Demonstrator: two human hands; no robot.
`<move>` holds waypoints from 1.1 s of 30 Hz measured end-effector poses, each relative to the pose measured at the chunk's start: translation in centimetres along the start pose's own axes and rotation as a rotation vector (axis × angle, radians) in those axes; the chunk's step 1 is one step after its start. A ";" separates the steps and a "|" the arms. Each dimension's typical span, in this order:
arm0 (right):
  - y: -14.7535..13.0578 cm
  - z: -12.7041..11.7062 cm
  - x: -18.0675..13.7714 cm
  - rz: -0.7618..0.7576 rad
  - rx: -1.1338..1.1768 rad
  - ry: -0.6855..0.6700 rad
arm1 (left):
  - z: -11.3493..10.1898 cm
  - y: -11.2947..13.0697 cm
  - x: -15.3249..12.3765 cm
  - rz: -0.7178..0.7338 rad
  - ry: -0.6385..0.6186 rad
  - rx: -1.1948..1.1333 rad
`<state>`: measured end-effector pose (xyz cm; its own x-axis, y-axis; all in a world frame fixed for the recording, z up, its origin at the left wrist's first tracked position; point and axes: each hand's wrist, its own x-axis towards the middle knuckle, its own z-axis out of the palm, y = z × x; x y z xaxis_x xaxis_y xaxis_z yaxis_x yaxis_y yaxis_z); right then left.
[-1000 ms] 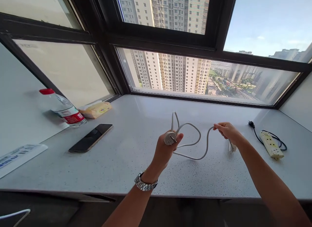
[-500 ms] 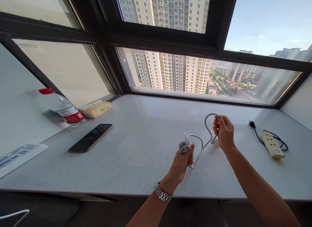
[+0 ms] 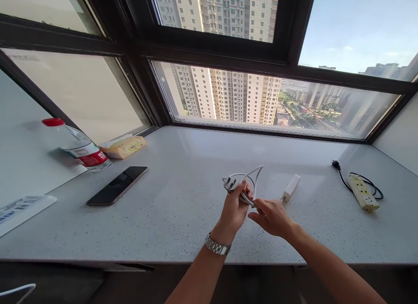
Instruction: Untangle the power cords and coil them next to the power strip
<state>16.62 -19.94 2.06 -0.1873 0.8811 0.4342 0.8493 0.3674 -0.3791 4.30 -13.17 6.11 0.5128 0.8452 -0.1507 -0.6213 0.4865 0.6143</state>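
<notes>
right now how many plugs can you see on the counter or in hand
2. A white plug sticks out of the left hand, which grips the coiled white cable. A black plug lies on the counter beside the power strip. None other shows.

We are viewing a white cable (image 3: 253, 182) with a white plug (image 3: 229, 183), a white adapter block (image 3: 291, 187), a pale grey speckled worktop (image 3: 183, 217), a black phone (image 3: 116, 191), a clear bottle (image 3: 76, 145) wearing a red cap and red label, a cream power strip (image 3: 362, 191) trailing a black cord, and a silver wristwatch (image 3: 217, 246).
</notes>
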 end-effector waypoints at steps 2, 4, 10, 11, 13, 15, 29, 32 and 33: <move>1.1 -0.1 -0.5 0.050 -0.071 -0.050 | 0.1 1.4 0.1 0.044 -0.014 -0.109; 2.4 -0.2 -1.1 0.075 -0.144 -0.065 | -0.2 2.5 0.1 0.098 -0.034 -0.225; 5.4 -0.2 -2.6 0.010 -0.240 -0.021 | -3.4 2.0 0.4 -0.026 0.035 -0.276; 5.5 -0.2 -2.7 -0.008 -0.252 -0.006 | -4.0 1.7 0.5 -0.058 0.068 -0.240; 5.4 -0.4 -2.7 -0.064 -0.272 0.036 | -5.1 1.4 0.7 -0.107 0.138 -0.152; 4.8 -0.8 -2.3 -0.136 -0.296 0.077 | -6.1 1.4 0.9 -0.169 0.214 -0.056; 1.1 2.9 3.3 -0.580 -0.085 -0.142 | -8.6 2.8 6.4 -0.153 0.241 1.014; 2.5 3.6 1.5 -0.455 -0.057 -0.109 | -9.3 3.7 6.4 0.056 0.237 1.275; 2.7 3.7 0.9 -0.393 -0.055 -0.071 | -9.5 3.7 6.1 0.140 0.214 1.313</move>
<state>16.94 -17.09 -1.63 -0.5354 0.6957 0.4789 0.7306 0.6660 -0.1506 -0.51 -4.04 0.12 0.3143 0.9468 -0.0694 0.4275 -0.0759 0.9008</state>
